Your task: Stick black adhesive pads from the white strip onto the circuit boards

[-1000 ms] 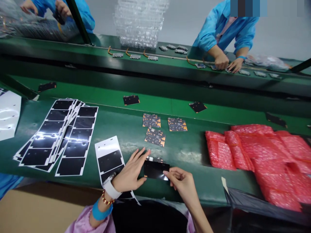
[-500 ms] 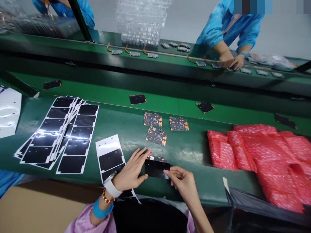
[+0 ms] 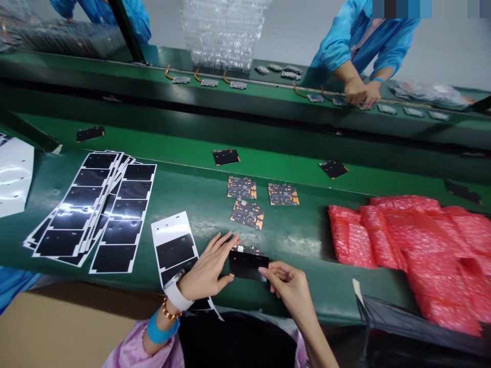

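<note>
A circuit board with a glossy black film sheet (image 3: pixel 247 265) lies on the green bench right in front of me. My right hand (image 3: pixel 286 285) pinches the film's right edge between thumb and fingers. My left hand (image 3: pixel 209 268) rests on the bench with its fingers spread, its thumb against the board's left edge. Under my left wrist lies a white backing strip with black film sheets (image 3: pixel 175 250), partly hidden by the hand. A white watch and a beaded bracelet sit on my left wrist.
Stacked white sheets of black films (image 3: pixel 90 209) lie to the left. Several orange-and-black boards (image 3: pixel 247 213) sit ahead, with red bubble bags (image 3: pixel 406 245) to the right. A green conveyor belt (image 3: pixel 192 148) runs beyond the bench. A co-worker's hands (image 3: pixel 360 93) work at a far belt.
The black pieces on the conveyor belt have moved right. My right hand has shifted slightly up and left with the film. The co-worker's hands have come closer together.
</note>
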Demonstrator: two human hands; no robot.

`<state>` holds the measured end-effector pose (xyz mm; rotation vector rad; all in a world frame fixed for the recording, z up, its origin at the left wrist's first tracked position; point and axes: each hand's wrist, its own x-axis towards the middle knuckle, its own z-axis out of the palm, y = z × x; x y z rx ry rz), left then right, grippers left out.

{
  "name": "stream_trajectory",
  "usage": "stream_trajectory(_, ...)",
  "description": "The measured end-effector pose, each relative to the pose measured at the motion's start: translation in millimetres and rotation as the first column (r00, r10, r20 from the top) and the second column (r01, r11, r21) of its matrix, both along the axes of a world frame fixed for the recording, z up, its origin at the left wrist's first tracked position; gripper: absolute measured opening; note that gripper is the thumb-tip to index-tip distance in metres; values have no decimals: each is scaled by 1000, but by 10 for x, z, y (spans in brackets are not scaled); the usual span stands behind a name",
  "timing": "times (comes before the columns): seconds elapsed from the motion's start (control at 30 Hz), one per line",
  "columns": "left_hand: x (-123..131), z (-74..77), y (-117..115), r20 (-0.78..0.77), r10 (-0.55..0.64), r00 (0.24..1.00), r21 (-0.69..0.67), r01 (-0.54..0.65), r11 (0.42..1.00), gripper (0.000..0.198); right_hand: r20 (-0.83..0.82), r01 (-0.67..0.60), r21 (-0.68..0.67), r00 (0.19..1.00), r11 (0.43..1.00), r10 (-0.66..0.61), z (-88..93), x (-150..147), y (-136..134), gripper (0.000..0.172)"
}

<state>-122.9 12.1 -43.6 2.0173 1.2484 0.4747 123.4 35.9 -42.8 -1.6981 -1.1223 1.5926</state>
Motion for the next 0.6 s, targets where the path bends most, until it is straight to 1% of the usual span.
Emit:
stream_trajectory(0.3,0,-10,3,-4,5,1000,5,-5,1000,91,-17,22,1,1000,1000,-22,-8,33,-1,57)
stream_trajectory(0.6,2,7,4,-9,8,1000,-12,-8,1000,93,-1,-1,-12,1000,1000,1,32,7,26,59)
